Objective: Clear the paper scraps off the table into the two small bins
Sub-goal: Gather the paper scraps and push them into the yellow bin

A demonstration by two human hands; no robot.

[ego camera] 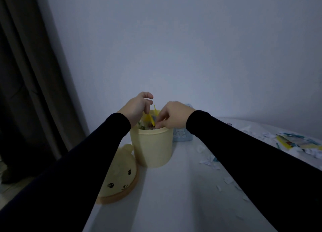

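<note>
White table (174, 197) bears bins (151, 148), lid (120, 176), scraps (209, 162).

Your arms, both in dark sleeves, reach far ahead. Your left hand (137, 108) hovers with fingers loosely curled; your right hand (174, 114) angles down, fingertips pinched together.

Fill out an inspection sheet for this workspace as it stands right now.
Surface: white table, dimly lit.
Job's things: yellow bin open and nearly full; blue bin behind it, mostly hidden; paper scraps still strewn at right.
Clutter: bear-face lid lying beside the yellow bin.
Grippers: left hand and right hand over the yellow bin's mouth, fingers among the scraps.
Cables: nothing seen.
Surroundings: plain wall, dark curtain at left.
</note>
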